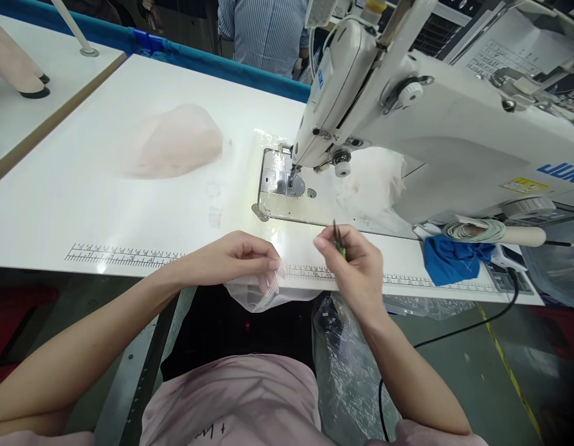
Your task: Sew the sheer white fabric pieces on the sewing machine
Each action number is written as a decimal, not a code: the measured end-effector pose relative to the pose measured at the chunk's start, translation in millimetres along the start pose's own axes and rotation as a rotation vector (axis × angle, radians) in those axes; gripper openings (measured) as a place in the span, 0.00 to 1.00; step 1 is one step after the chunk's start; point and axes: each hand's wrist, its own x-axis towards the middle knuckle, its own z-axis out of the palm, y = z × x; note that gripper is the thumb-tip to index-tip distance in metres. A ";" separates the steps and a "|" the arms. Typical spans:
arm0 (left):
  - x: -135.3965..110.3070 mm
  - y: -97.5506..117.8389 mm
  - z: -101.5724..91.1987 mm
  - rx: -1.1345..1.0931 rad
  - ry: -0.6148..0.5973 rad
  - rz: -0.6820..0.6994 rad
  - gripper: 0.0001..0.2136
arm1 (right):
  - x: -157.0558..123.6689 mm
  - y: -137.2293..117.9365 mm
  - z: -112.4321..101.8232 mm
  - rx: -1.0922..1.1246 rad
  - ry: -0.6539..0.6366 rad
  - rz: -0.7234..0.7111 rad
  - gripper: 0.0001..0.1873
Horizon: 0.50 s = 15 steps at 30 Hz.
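Note:
At the table's front edge, my left hand [243, 257] pinches a piece of thin, sheer white fabric [254, 297], which hangs over the edge toward my lap. Fine pale strands or a folded edge show just below the fingertips. A short way to the right, my right hand [354, 263] is closed around small thread snips [338, 238] with dark blades and a green part. The blades point up and away from me. Both hands are apart, in front of the sewing machine's needle plate [280, 179].
A white sewing machine [454, 124] stands at the right. Pale sheer fabric [180, 142] lies on the white table [105, 204], left of the needle. A blue cloth [454, 257] and a coiled cord [475, 230] sit at the right. Another person's striped shirt [268, 34] shows beyond the table.

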 end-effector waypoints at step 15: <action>-0.6 0.8 -0.1 -0.002 -0.025 0.003 0.13 | 1.9 -1.4 -10.3 -0.150 -0.550 -0.157 0.17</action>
